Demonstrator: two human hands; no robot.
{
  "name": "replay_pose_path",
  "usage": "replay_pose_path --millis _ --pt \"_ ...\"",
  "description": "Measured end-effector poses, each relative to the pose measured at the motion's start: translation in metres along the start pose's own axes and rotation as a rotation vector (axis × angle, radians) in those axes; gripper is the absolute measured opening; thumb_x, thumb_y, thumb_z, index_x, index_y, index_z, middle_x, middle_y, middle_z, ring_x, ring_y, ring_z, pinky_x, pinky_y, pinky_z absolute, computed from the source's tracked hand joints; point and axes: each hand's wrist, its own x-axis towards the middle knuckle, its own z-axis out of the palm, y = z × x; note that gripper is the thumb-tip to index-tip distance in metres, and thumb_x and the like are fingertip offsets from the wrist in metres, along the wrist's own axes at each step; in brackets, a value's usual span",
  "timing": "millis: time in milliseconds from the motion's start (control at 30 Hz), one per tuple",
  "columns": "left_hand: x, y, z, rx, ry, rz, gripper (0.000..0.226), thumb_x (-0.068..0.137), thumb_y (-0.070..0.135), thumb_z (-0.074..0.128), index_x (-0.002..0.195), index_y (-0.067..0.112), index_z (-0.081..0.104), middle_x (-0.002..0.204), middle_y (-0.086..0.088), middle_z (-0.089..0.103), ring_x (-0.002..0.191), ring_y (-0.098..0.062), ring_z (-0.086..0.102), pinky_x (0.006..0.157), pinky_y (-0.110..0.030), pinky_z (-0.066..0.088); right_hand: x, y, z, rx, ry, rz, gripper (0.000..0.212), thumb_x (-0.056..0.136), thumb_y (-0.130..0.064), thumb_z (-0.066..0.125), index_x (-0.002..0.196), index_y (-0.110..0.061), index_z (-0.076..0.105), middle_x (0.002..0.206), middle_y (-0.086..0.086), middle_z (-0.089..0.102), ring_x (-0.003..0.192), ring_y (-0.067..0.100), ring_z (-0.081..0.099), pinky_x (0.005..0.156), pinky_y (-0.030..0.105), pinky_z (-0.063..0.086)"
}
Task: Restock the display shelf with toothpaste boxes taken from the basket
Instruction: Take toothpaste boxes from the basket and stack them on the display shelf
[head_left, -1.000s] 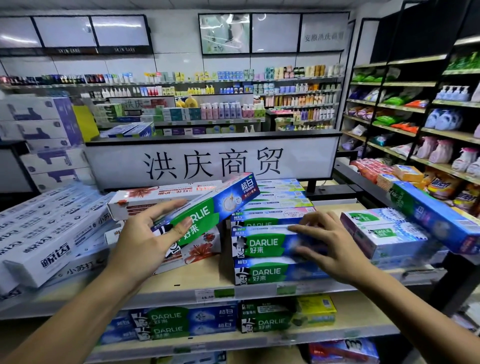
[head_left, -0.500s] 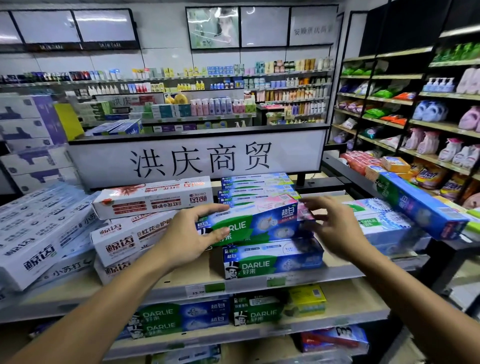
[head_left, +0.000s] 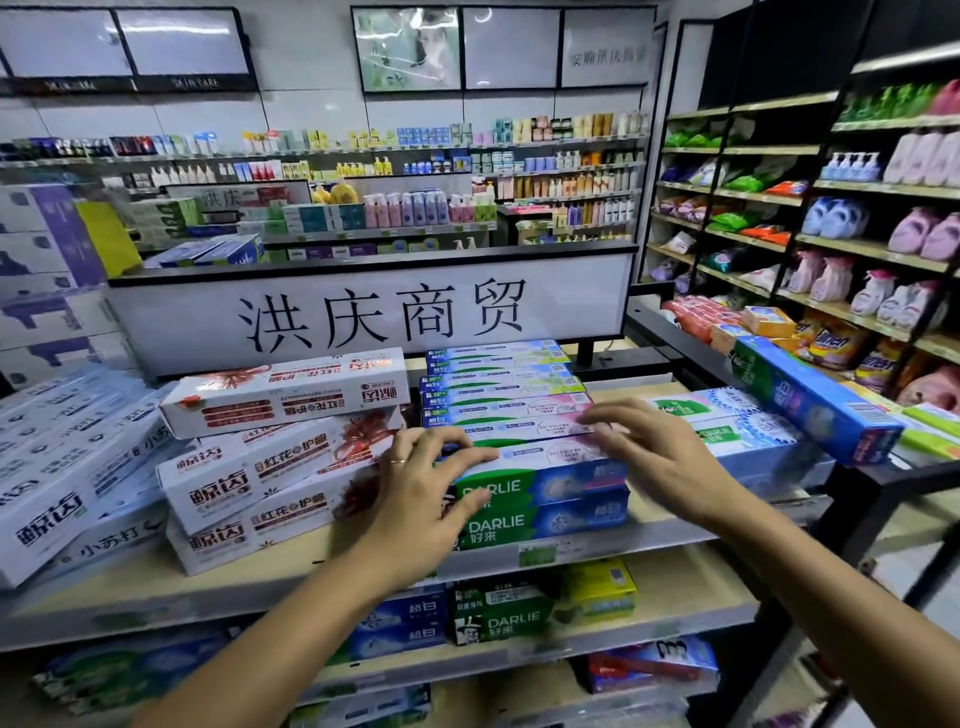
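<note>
A green-and-blue Darlie toothpaste box (head_left: 550, 475) lies flat on top of another Darlie box (head_left: 566, 519) at the front of the top display shelf (head_left: 260, 587). My left hand (head_left: 421, 504) grips its left end, fingers on top and thumb on the front face. My right hand (head_left: 660, 457) is spread flat over the box's right end, fingers apart, holding nothing. Behind it, several more Darlie boxes (head_left: 498, 387) lie in a stack. No basket is in view.
White-and-red toothpaste boxes (head_left: 270, 467) are piled left of my left hand. A tilted blue Darlie box (head_left: 815, 410) and a pale one (head_left: 748, 447) lie to the right. A white sign panel (head_left: 374, 317) backs the shelf. Lower shelves (head_left: 675, 592) hold more boxes.
My left hand brought the Darlie box from the upper left down onto the front stack. My right hand lifted off the stack's front and now hovers over the box's right end.
</note>
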Motion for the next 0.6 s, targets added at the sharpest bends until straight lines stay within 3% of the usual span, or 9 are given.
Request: replay_pose_path --millis 67,167,300,400,533,600 --pt "0.000 0.002 0.007 -0.001 0.091 -0.038 0.034 0.089 0.029 0.071 0.123 0.027 0.069 0.133 0.001 0.047 0.130 -0.020 0.028 0.111 -0.034 0.020 -0.007 0.002 0.008 -0.146 -0.038 -0.073 0.035 0.092 -0.039 0.062 0.124 -0.026 0.068 0.131 -0.009 0.058 0.123 0.003 0.051 0.102 0.020 0.040" --pt "0.002 0.002 0.014 -0.132 0.108 -0.115 0.040 0.088 0.023 0.072 0.127 0.025 0.065 0.145 0.002 0.042 0.140 -0.016 0.027 0.118 -0.036 0.020 -0.012 0.004 0.021 -0.190 0.016 -0.098 0.039 0.090 -0.023 0.070 0.128 -0.022 0.065 0.135 -0.004 0.056 0.131 0.014 0.047 0.109 0.031 0.040" --pt "0.001 0.002 0.019 -0.269 0.094 -0.185 0.043 0.090 0.021 0.070 0.131 0.029 0.060 0.153 0.010 0.035 0.146 -0.003 0.014 0.118 -0.028 0.010 -0.016 0.005 0.036 -0.198 0.034 -0.065 0.043 0.093 -0.012 0.065 0.135 -0.016 0.059 0.146 0.000 0.048 0.145 0.019 0.030 0.115 0.027 0.026" --pt "0.002 -0.001 0.015 -0.281 0.086 -0.204 0.047 0.088 0.025 0.073 0.133 0.027 0.058 0.154 0.009 0.036 0.143 0.004 0.014 0.115 -0.020 0.010 -0.018 0.003 0.039 -0.174 0.060 -0.061 0.043 0.093 -0.009 0.064 0.136 -0.013 0.057 0.149 0.004 0.045 0.146 0.020 0.029 0.117 0.031 0.027" --pt "-0.003 0.003 0.013 -0.242 0.166 -0.243 0.065 0.083 0.030 0.077 0.142 0.023 0.050 0.155 0.006 0.036 0.141 -0.004 0.029 0.114 -0.021 0.020 -0.022 -0.004 0.035 -0.194 0.130 0.006 0.051 0.091 -0.023 0.069 0.139 -0.013 0.054 0.146 0.001 0.048 0.134 0.016 0.045 0.106 0.020 0.033" --pt "-0.006 0.006 0.015 -0.217 0.149 -0.224 0.067 0.086 0.031 0.074 0.146 0.020 0.045 0.159 0.004 0.030 0.148 -0.012 0.023 0.119 -0.026 0.018 -0.025 -0.013 0.036 -0.203 0.151 0.078 0.055 0.090 -0.027 0.070 0.140 -0.013 0.051 0.146 0.002 0.048 0.132 0.017 0.045 0.104 0.018 0.031"
